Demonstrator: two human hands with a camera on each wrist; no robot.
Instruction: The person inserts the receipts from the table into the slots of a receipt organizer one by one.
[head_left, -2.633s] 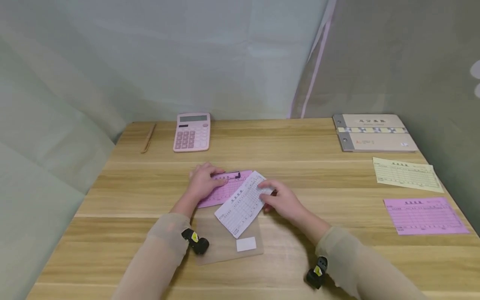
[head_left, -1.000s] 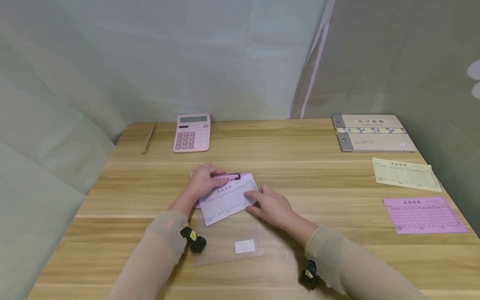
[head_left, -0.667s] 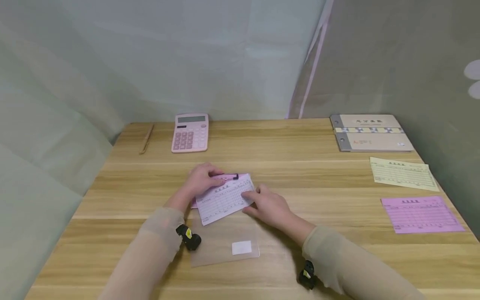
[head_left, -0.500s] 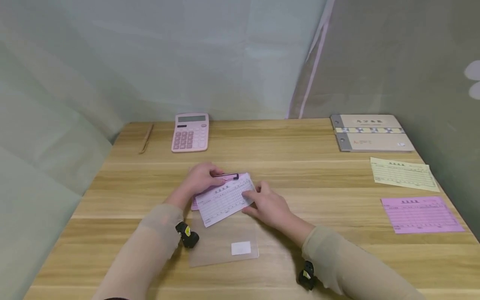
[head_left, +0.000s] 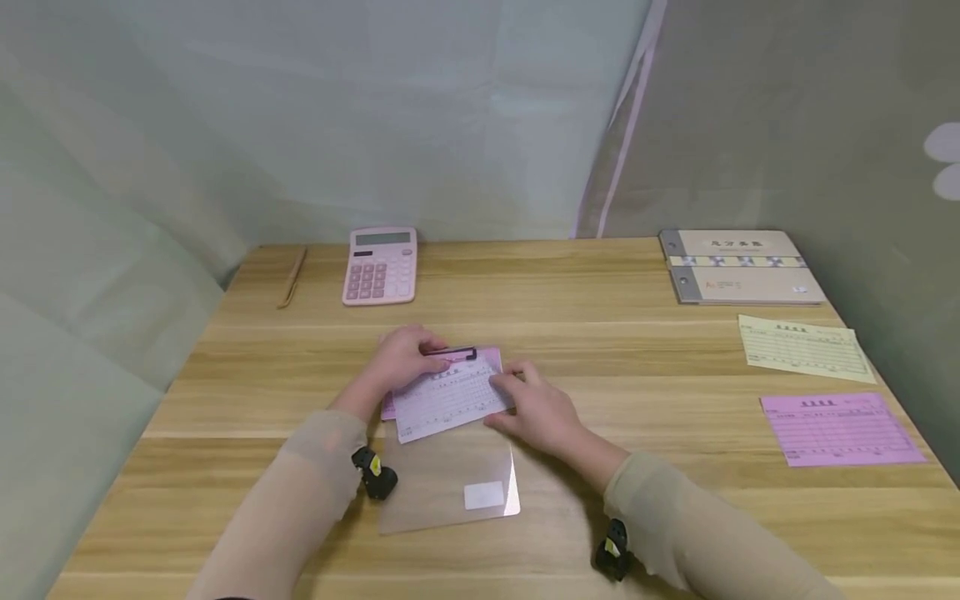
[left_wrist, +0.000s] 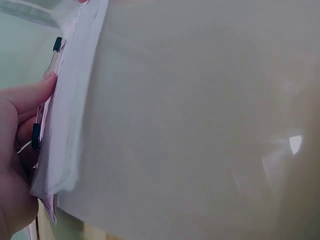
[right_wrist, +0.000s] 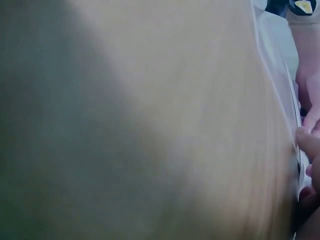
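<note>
A clear clipboard lies on the table with a pink form slip at its top. My left hand grips the clipboard's metal clip, thumb on the lever, other fingers curled behind it in the left wrist view. Over the pink slip lies a white form slip, slightly tilted, its upper edge close below the clip. My right hand pinches the white slip's right edge between thumb and fingers. In the right wrist view only the right fingertips show, at the board's edge.
A pink calculator and a thin brown stick stand at the back left. At the right are a ledger book, a yellow slip and another pink slip. A white label sits on the clipboard's lower part.
The white slip, earlier steeply slanted and lower right, has turned flatter and moved up-left over the pink slip, toward the clip. The right hand moved along with it; the left stayed at the clip.
</note>
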